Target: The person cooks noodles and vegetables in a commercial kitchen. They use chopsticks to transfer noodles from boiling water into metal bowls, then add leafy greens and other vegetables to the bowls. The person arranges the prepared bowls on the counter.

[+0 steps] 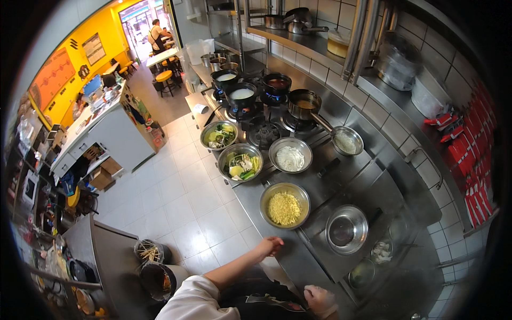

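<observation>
My left hand (272,247) hovers by the counter's front edge, its fingers curled and nothing visible in them. Nearest to it is a metal bowl (265,214) of yellow instant noodles (284,208). Low in the view, my right hand (319,300), seemingly in a clear plastic glove, is loosely curled beside my dark apron; whether it holds anything is hidden. A glass or metal bowl (347,229) sits on the counter to the right. Farther back are a bowl of white noodles (290,158) and two bowls of greens and sliced vegetables, one nearer (240,162), one behind (219,135).
Black pots (241,94) stand on a gas stove with blue flames lit. A long-handled saucepan (305,105) reaches toward a small bowl (347,141). Two bins (162,280) stand on the floor at left. A metal shelf (296,38) runs above. A person (157,37) stands near the doorway.
</observation>
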{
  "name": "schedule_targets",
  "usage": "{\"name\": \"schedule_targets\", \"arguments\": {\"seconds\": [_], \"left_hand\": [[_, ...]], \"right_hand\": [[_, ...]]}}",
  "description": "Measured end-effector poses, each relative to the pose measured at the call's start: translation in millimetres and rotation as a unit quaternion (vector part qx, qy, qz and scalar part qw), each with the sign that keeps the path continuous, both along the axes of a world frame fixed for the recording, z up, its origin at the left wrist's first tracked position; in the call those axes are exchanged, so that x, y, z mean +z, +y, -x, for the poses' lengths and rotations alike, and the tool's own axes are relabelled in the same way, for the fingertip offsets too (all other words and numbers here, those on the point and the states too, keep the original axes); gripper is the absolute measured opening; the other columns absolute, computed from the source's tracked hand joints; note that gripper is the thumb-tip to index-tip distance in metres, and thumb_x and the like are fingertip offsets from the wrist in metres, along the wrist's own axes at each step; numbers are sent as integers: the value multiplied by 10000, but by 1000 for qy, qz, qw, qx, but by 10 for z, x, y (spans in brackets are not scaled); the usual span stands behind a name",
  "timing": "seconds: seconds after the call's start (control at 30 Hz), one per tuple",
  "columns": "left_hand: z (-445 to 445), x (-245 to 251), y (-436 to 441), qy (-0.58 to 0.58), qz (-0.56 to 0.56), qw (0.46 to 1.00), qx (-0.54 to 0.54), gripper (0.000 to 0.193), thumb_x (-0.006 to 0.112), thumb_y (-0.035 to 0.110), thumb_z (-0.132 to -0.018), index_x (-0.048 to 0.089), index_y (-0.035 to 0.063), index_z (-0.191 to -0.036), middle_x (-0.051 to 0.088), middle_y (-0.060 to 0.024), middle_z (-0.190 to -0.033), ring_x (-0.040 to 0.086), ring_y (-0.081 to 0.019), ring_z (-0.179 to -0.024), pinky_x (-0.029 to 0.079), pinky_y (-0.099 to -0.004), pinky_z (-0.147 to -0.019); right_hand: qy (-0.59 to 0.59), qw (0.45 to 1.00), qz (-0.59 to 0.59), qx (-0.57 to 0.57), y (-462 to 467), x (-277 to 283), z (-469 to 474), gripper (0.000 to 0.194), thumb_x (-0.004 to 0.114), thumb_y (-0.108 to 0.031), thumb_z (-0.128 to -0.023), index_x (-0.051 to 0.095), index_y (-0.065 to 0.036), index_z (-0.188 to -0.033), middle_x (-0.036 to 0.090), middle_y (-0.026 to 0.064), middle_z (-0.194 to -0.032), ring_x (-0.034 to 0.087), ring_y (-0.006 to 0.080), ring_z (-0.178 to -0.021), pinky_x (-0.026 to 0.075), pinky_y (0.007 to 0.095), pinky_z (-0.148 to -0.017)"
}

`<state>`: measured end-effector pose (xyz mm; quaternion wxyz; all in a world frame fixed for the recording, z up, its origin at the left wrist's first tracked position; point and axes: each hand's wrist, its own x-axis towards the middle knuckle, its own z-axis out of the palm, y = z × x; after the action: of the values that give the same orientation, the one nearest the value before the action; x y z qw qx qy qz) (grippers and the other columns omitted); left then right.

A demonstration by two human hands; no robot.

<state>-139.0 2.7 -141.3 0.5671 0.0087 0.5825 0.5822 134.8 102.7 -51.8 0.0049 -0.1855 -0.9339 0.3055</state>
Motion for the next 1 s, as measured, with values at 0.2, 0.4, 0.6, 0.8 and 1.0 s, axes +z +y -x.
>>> {"name": "schedule_targets", "arguments": {"seconds": [0.2, 0.4, 0.6, 0.8, 1.0], "left_hand": [[895, -133, -569, -37, -36, 983, 179, 291, 414, 307, -912, 404, 161, -659, 317, 52, -485, 278, -71, -375, 180, -232, -337], [1461, -26, -292, 188, -5, 965, 185, 427, 421, 370, -921, 369, 140, -565, 343, 59, -480, 291, -46, -407, 211, -225, -369], [2410, 240, 73, 327, -99, 904, 258, 386, 401, 306, -928, 431, 54, -637, 403, 27, -565, 370, -63, -516, 306, -241, -457], [3229, 436, -68, 378, -76, 858, 340, 199, 451, 203, -909, 490, 55, -781, 440, 14, -589, 374, -55, -512, 316, -219, -444], [3196, 316, -361, 314, -64, 882, 344, 208, 460, 234, -913, 453, 109, -747, 394, 41, -581, 345, -31, -482, 274, -188, -410]], "right_hand": [[-55, 995, -61, -57, -383, 124, 796, 201, 490, -249, -836, 582, -99, -934, 608, 107, -770, 591, 309, -693, 483, 392, -614], [-80, 993, -18, -90, -477, -79, 798, 211, 492, -244, -831, 569, -99, -963, 608, 118, -797, 585, 315, -709, 477, 413, -612], [-172, 972, 21, -159, -527, -295, 685, 209, 510, -224, -829, 577, -63, -942, 598, 136, -796, 582, 312, -700, 459, 401, -597], [-45, 974, -65, -212, -672, -447, 605, 259, 447, -287, -869, 582, -96, -981, 585, 165, -803, 548, 370, -749, 456, 395, -638], [-243, 946, 53, -210, -647, -203, 833, 302, 423, -295, -893, 573, -109, -1079, 611, 161, -932, 575, 333, -850, 466, 381, -711]]}}
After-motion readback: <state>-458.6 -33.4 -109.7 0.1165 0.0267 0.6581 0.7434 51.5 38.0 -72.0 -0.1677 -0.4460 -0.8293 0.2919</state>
